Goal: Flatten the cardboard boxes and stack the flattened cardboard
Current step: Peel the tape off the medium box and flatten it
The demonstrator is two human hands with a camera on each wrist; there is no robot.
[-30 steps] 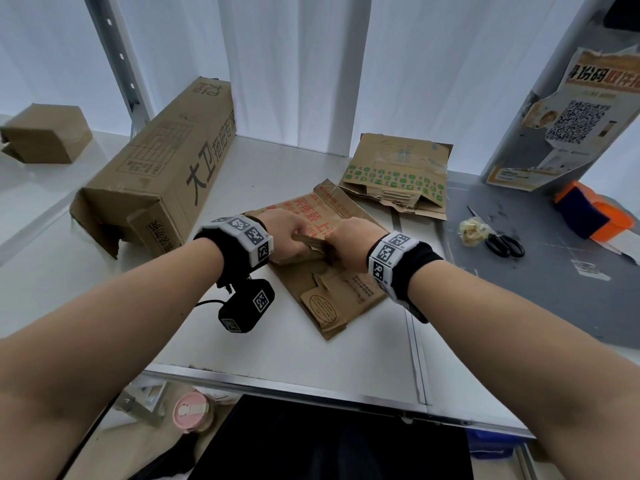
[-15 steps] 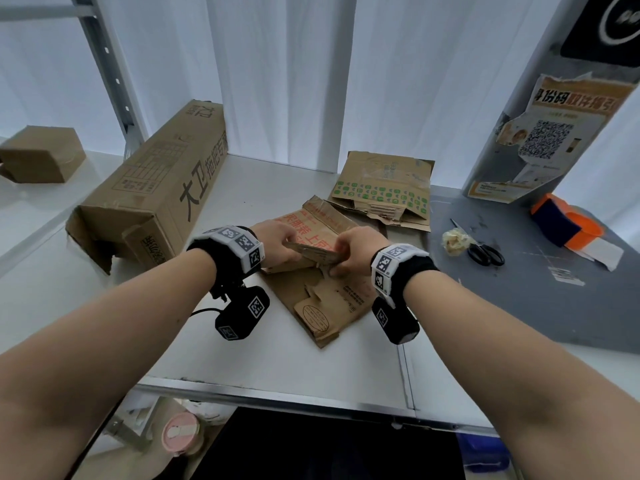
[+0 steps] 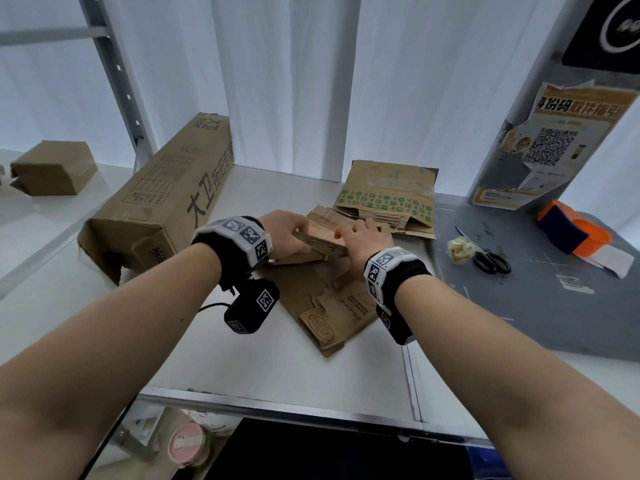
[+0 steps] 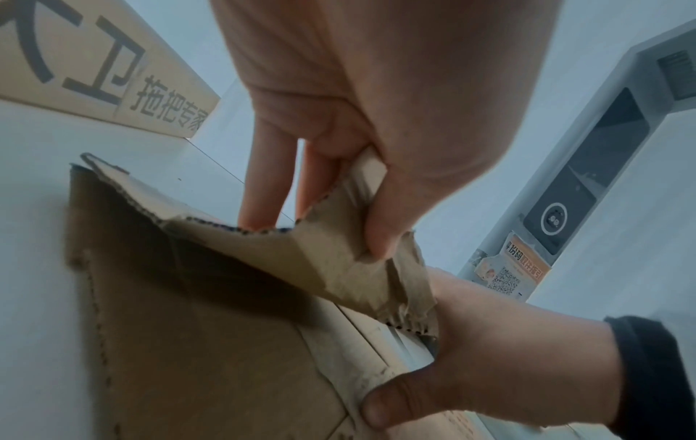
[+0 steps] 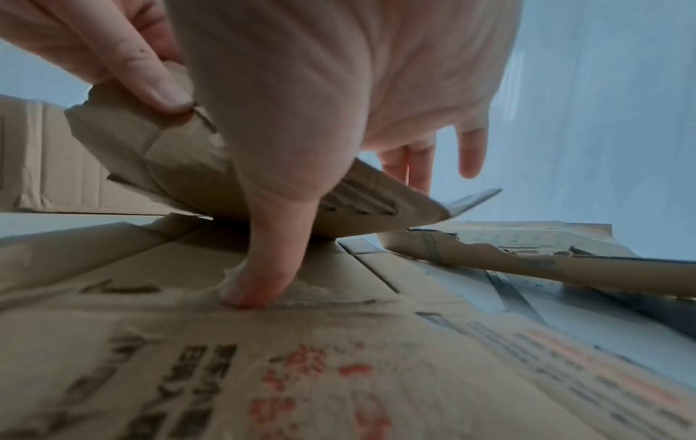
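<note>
A brown box with red print lies mostly flat at the middle of the white table. One flap stands raised at a slant above it. My left hand pinches the flap's left end between thumb and fingers. My right hand lays its straight fingers over the flap's right part. Its thumb presses on the printed panel beneath. A pile of flattened cardboard with green print lies just behind, by the curtain.
A long brown box with an open torn end lies at the left. A small closed box sits on the far-left surface. Scissors, a tape wad and an orange-and-blue object rest on the grey mat at the right.
The flap between my hands has come up off the flat panel and now slants higher. My hands have spread slightly apart along it. The view has tilted upward.
</note>
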